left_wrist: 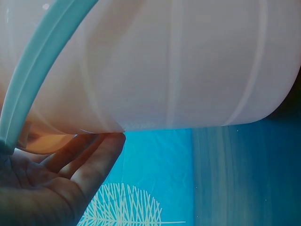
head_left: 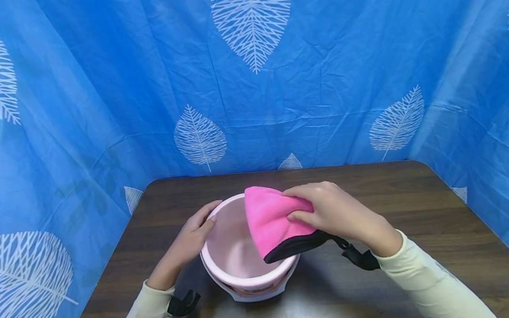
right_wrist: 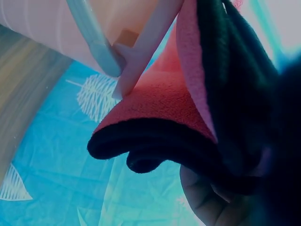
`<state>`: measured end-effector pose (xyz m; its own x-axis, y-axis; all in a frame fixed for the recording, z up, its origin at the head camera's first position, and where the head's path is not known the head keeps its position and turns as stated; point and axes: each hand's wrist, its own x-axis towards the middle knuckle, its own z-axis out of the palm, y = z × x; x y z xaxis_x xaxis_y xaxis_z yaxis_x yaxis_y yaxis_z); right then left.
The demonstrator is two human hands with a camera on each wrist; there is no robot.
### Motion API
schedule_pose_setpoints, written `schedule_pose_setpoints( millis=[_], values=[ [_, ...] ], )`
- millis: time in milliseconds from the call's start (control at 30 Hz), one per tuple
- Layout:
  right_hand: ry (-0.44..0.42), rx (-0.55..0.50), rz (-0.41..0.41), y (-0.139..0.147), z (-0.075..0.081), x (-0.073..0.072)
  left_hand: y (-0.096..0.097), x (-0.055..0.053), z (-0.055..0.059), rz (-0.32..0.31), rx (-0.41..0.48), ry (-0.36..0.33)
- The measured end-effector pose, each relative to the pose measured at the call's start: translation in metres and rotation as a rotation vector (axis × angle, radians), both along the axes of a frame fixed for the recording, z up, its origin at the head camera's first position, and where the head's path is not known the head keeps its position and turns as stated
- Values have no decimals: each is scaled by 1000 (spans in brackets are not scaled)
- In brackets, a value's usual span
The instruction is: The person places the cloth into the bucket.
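Note:
A pale pink bucket (head_left: 239, 272) stands on the table, its open top facing up. My left hand (head_left: 193, 235) grips the left side of its rim, thumb over the edge. In the left wrist view, that hand's fingers (left_wrist: 96, 162) lie against the bucket's outer wall. A folded pink cloth (head_left: 271, 216) with black edging hangs over the bucket's right rim and part of its opening. My right hand (head_left: 327, 210) pinches the cloth between thumb and fingers. In the right wrist view, the cloth (right_wrist: 155, 99) shows its black trim and lies close by the bucket's rim.
The bucket's light blue handle (left_wrist: 40, 61) hangs down along its side. Under everything is a dark wooden table (head_left: 415, 207) with rounded far corners. A blue curtain (head_left: 328, 76) with white leaf prints surrounds it at the back and sides.

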<state>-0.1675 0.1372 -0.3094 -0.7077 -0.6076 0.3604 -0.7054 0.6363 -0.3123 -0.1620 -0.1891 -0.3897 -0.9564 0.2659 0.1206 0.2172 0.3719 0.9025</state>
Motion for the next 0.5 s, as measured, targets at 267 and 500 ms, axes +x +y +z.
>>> schedule_pose_setpoints(
  millis=[267,500],
  values=[
    [-12,19,13,-5,2,1,0,-1,0,-17,5,8],
    [-45,52,19,-12,3,0,0,0,1,-17,17,1]
  ],
)
